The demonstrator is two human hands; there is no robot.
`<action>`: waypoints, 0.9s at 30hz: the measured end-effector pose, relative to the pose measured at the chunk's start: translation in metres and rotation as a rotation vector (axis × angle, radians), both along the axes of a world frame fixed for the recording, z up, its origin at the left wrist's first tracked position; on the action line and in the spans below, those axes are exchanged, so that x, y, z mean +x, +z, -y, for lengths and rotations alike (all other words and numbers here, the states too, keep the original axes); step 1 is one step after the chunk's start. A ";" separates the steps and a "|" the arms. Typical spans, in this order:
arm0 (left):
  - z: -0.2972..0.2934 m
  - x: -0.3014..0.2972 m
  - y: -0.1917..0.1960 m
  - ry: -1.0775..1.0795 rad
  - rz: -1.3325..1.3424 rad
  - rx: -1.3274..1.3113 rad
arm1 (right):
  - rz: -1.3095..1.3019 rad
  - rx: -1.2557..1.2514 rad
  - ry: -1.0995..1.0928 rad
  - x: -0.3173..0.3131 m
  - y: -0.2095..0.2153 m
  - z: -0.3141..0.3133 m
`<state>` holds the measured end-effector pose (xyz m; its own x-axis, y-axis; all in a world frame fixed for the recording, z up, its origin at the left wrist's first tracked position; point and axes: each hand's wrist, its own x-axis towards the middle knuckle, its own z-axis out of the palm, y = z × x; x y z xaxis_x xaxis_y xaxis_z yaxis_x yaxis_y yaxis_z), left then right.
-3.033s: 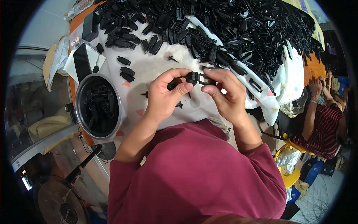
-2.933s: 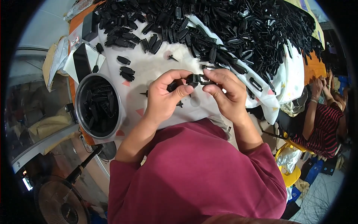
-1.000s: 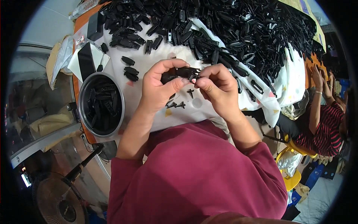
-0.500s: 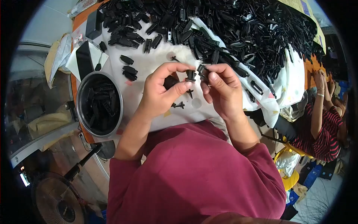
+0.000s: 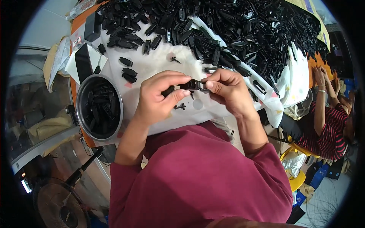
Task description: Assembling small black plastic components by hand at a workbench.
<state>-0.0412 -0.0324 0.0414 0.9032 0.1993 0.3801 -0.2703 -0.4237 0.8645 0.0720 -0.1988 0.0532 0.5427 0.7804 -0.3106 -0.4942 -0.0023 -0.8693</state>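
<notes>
Over the white-covered table, my left hand (image 5: 161, 95) pinches a black plastic part (image 5: 193, 84) between thumb and fingertips. My right hand (image 5: 228, 91) grips a second small black plastic piece (image 5: 205, 86), its end against the first part. My fingers partly cover both pieces, so how they join cannot be made out. Just beyond lies a small black pin-like piece (image 5: 175, 59); another small black piece (image 5: 180, 106) lies nearer to me, below the hands. Several black oval parts (image 5: 126, 61) rest on the cover to the left.
A metal bowl (image 5: 121, 114) of black parts stands at the table's left edge. Behind it are a phone (image 5: 83, 62) and a black box (image 5: 92, 27). A large heap of black parts (image 5: 247, 34) covers the far side. A co-worker's arm (image 5: 320, 102) is at right; a fan (image 5: 62, 205) stands lower left.
The two black pieces, held apart before, now meet end to end between my hands. My left hand has turned its part to lie sideways. The view has shifted slightly.
</notes>
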 end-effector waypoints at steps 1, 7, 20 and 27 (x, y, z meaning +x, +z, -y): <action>0.001 0.000 -0.003 0.006 -0.018 -0.213 | -0.031 0.015 -0.053 -0.007 0.000 -0.002; 0.003 0.001 -0.008 0.068 -0.050 -0.169 | -0.017 0.064 -0.111 -0.013 -0.008 -0.003; 0.018 -0.016 -0.006 0.204 -0.313 -0.666 | 0.331 -0.039 -0.004 -0.033 -0.036 -0.012; -0.085 -0.105 0.008 1.063 -0.346 0.799 | 1.147 -0.584 -0.193 0.020 -0.049 0.019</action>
<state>-0.1462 0.0526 0.0499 0.5261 0.6832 0.5064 0.6713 -0.6992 0.2460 0.0915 -0.2179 0.0041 0.8114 0.5682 0.1374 0.4905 -0.5338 -0.6888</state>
